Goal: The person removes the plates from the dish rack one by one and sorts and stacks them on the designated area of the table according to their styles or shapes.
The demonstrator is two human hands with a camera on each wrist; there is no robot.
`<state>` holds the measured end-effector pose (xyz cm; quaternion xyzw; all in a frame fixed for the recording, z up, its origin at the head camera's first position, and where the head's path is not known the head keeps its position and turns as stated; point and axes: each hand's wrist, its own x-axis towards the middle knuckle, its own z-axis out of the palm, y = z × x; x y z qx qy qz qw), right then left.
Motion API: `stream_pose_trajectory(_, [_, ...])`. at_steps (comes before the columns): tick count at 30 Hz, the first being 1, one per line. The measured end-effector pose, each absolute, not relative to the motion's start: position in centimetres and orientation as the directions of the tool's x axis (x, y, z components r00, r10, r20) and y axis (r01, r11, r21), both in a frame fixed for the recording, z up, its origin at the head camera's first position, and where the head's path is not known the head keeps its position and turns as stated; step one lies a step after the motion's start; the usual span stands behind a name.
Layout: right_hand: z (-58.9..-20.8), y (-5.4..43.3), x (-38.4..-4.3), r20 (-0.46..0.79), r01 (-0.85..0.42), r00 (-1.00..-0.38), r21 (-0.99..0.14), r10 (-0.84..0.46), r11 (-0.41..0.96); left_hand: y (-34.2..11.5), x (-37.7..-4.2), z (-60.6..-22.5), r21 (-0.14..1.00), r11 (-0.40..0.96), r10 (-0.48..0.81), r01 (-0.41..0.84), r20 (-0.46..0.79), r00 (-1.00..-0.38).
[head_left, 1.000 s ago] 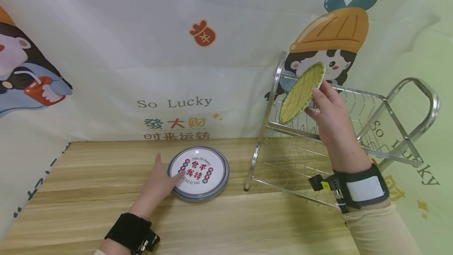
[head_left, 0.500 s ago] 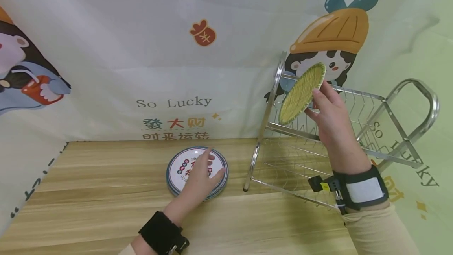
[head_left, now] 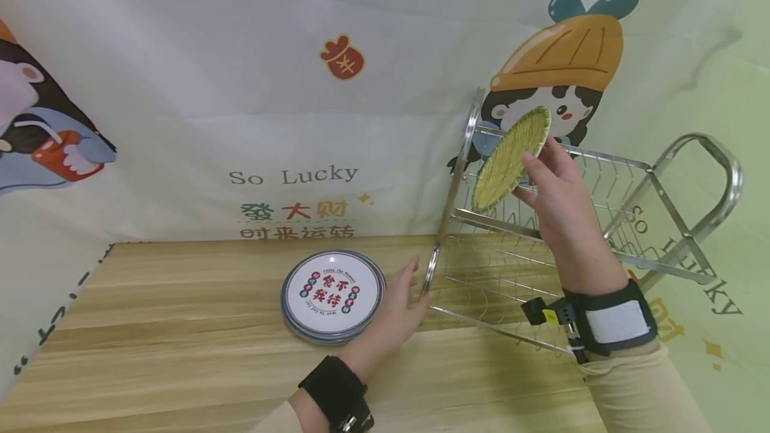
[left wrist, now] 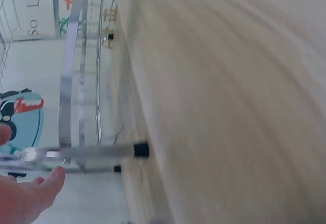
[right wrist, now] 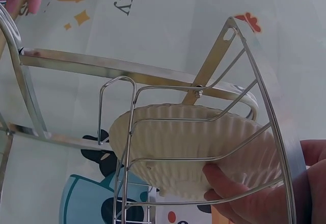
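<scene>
My right hand (head_left: pixel 559 199) holds a round dish (head_left: pixel 511 159) by its edge, tilted nearly upright at the metal dish rack's upper tier. The dish has a yellow-green, woven-looking face with a green rim; its cream ribbed underside shows behind the wires in the right wrist view, where the thumb of the right hand (right wrist: pixel 244 198) presses against it. Beside the left leg of the dish rack (head_left: pixel 432 269) is my left hand (head_left: pixel 394 316), fingers spread and loose, fingertips right at the leg. In the left wrist view, the left hand (left wrist: pixel 30 198) appears near a black-footed rack leg (left wrist: pixel 102 151).
A stack of white plates (head_left: pixel 331 296) with blue rims and red lettering lies on the wooden table (head_left: pixel 198 326), left of the rack. A printed cloth (head_left: pixel 289 112) hangs behind. The rack's curved handle (head_left: pixel 724 172) juts out at right.
My left hand has moved right, from the left edge of the plate stack across it to the rack's leg. The right hand and the dish have stayed almost still.
</scene>
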<state>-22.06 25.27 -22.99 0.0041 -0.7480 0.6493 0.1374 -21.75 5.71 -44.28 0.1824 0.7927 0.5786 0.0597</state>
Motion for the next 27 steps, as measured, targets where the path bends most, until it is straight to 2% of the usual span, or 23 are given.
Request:
stream_pose_trajectory(8, [-22.9,25.2,-22.2,0.197,-0.176,-0.966,-0.975,0.164,0.135,7.3,-21.6,-44.5,0.947,0.232,0.330,0.222,0.138,-0.934])
stream_pose_trajectory(14, [-23.1,25.3,-22.2,0.194,-0.171,-0.967,-0.974,0.162,0.147,7.9,-22.2,-44.9,0.947,0.216,0.235,0.238,0.186,-0.954])
stream_pose_trajectory(19, [-23.0,25.2,-22.4,0.166,-0.151,-0.978,-0.981,0.122,0.124,8.0,-22.7,-45.2,0.931,0.247,0.171,0.269,0.231,-0.958])
stream_pose_trajectory(27, [-22.9,25.5,-22.3,0.167,-0.156,-0.983,-0.979,0.077,0.133,8.5,-22.9,-45.3,0.924,0.281,0.169,0.260,0.220,-0.961])
